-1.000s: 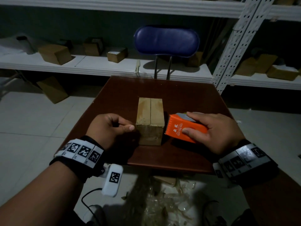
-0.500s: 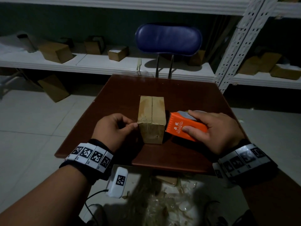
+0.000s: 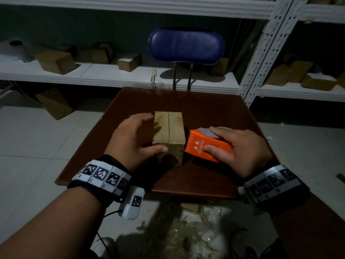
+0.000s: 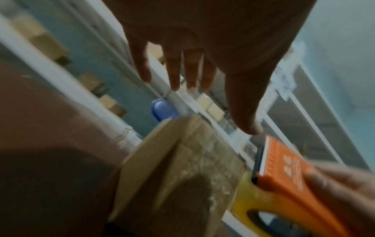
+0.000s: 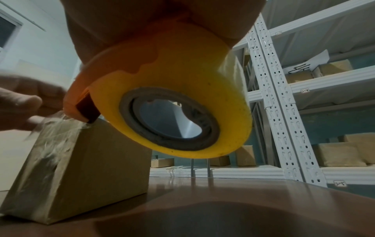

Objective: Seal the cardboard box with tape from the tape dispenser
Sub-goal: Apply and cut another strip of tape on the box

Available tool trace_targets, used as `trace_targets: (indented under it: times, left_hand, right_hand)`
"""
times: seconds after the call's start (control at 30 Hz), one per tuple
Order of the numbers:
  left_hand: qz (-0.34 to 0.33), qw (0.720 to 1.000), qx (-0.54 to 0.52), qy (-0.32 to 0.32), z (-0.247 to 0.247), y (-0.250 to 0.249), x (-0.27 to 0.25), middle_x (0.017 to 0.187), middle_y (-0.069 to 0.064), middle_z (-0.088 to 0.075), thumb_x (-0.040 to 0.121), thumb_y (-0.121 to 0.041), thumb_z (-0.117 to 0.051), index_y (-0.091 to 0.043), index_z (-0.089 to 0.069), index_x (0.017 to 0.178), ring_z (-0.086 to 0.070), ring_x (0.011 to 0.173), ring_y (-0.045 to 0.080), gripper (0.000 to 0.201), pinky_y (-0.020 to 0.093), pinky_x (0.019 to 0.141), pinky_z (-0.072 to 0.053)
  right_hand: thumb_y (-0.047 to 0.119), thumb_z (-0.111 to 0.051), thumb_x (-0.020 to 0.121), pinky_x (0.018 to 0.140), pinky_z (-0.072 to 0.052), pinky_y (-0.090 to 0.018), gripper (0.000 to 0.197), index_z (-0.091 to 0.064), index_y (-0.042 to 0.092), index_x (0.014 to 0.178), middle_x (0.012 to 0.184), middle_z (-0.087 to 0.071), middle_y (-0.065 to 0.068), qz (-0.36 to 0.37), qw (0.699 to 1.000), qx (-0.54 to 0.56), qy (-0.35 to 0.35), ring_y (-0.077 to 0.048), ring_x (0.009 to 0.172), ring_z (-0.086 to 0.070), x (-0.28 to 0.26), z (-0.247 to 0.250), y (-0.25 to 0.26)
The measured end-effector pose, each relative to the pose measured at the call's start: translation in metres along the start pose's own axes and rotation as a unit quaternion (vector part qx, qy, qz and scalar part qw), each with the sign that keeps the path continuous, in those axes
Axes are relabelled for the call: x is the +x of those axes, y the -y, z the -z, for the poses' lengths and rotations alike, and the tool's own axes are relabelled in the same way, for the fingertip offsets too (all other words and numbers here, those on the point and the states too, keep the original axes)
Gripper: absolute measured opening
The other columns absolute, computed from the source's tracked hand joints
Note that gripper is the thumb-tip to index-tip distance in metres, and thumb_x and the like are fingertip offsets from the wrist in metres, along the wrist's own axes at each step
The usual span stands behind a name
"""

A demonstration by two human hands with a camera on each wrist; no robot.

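The cardboard box [image 3: 169, 136] is sitting near the middle of the brown table [image 3: 214, 113], flaps down. The left hand [image 3: 130, 141] is hovering at the box's left side with fingers straight and spread, thumb reaching across the near face. The right hand [image 3: 240, 148] is curling its fingers and thumb round the orange tape dispenser [image 3: 202, 146], whose toothed front edge is meeting the box's top right edge.

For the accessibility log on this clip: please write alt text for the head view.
A right hand grips an orange tape dispenser against the right side of a small brown cardboard box on a dark red-brown table. The open left hand reaches around the box's left side.
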State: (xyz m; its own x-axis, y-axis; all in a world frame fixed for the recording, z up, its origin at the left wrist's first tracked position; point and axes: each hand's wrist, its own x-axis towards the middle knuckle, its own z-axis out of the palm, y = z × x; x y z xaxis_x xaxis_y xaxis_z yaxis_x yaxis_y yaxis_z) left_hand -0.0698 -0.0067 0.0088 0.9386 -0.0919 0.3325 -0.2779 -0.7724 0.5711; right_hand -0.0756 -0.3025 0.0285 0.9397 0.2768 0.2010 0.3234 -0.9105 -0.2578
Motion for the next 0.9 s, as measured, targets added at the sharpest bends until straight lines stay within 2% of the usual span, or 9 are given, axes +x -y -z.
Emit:
trace_targets:
  times: [0.1,0.2,0.3,0.37,0.43,0.57,0.67,0.73,0.9]
  left_hand:
    - [-0.037,0.998,0.014,0.039,-0.006,-0.011,0.012,0.142,0.004,-0.058,0.058,-0.060,-0.082,-0.017,-0.059,0.135,-0.048,0.137,0.019,0.091,0.043,0.114,-0.039]
    - [-0.065,0.993,0.051,0.078,-0.015,-0.019,0.020,0.144,0.000,-0.057,0.069,-0.054,-0.081,-0.020,-0.061,0.135,-0.044,0.141,0.016,0.077,0.037,0.117,-0.035]
    - [-0.073,0.989,0.059,0.116,-0.026,-0.014,0.028,0.139,-0.003,-0.062,0.077,-0.050,-0.078,-0.023,-0.067,0.128,-0.048,0.138,0.017,0.059,0.038,0.114,-0.040]
    - [-0.070,0.976,0.097,0.184,-0.035,-0.004,0.040,0.146,-0.009,-0.054,0.082,-0.050,-0.072,-0.023,-0.064,0.133,-0.037,0.144,0.011,0.058,0.033,0.119,-0.029]
    - [-0.049,0.959,0.123,0.250,-0.042,0.003,0.053,0.153,-0.012,-0.044,0.085,-0.052,-0.067,-0.020,-0.057,0.139,-0.026,0.148,0.008,0.064,0.024,0.117,-0.015]
    - [-0.065,0.969,0.095,0.219,-0.044,0.007,0.049,0.149,-0.006,-0.051,0.086,-0.043,-0.070,-0.016,-0.063,0.133,-0.032,0.146,0.011,0.054,0.029,0.120,-0.027]
    - [-0.100,0.981,0.076,0.147,-0.039,0.003,0.036,0.141,-0.008,-0.059,0.084,-0.042,-0.073,-0.020,-0.069,0.127,-0.041,0.141,0.009,0.048,0.035,0.116,-0.037]
    - [-0.096,0.983,0.067,0.145,-0.037,0.000,0.035,0.139,-0.007,-0.060,0.084,-0.042,-0.074,-0.020,-0.069,0.127,-0.042,0.140,0.008,0.048,0.036,0.115,-0.039]
    - [-0.088,0.982,0.064,0.154,-0.037,-0.002,0.033,0.141,-0.008,-0.059,0.084,-0.041,-0.074,-0.020,-0.070,0.125,-0.041,0.142,0.008,0.046,0.037,0.116,-0.038]
  right_hand:
    - [0.071,-0.055,0.085,0.099,-0.040,-0.034,0.069,-0.060,0.029,0.139,0.136,-0.065,0.004,-0.004,1.000,-0.003,0.005,-0.020,0.121,-0.062,-0.001,0.003,0.001]
    - [0.072,-0.052,0.079,0.101,-0.040,-0.035,0.075,-0.059,0.029,0.140,0.136,-0.065,0.003,-0.009,1.000,0.014,0.009,-0.020,0.122,-0.061,-0.001,0.005,0.001]
    - [0.076,-0.056,0.081,0.103,-0.044,-0.039,0.076,-0.059,0.028,0.140,0.135,-0.066,0.002,0.002,1.000,0.013,0.016,-0.020,0.122,-0.062,-0.001,0.003,-0.005]
    - [0.077,-0.052,0.081,0.102,-0.046,-0.038,0.077,-0.059,0.028,0.140,0.134,-0.067,0.003,0.008,1.000,0.006,0.016,-0.018,0.120,-0.063,-0.001,0.001,-0.009]
    - [0.078,-0.048,0.081,0.104,-0.047,-0.039,0.077,-0.057,0.029,0.141,0.134,-0.066,0.003,0.004,1.000,0.005,0.024,-0.018,0.119,-0.064,0.000,0.001,-0.011]
    - [0.081,-0.045,0.080,0.104,-0.048,-0.044,0.079,-0.055,0.033,0.142,0.136,-0.065,0.005,-0.004,0.999,0.000,0.037,-0.018,0.119,-0.064,0.003,0.004,-0.016]
    - [0.082,-0.047,0.079,0.104,-0.046,-0.035,0.079,-0.054,0.035,0.142,0.138,-0.064,0.006,-0.023,0.999,-0.008,0.044,-0.017,0.120,-0.062,0.002,0.010,-0.020]
    - [0.082,-0.048,0.077,0.101,-0.044,-0.029,0.080,-0.054,0.037,0.142,0.138,-0.063,0.008,-0.038,0.998,-0.010,0.046,-0.016,0.120,-0.062,0.001,0.013,-0.022]
    - [0.083,-0.046,0.072,0.101,-0.043,-0.029,0.082,-0.055,0.038,0.141,0.138,-0.064,0.006,-0.062,0.997,-0.011,0.041,-0.017,0.121,-0.061,-0.002,0.017,-0.026]
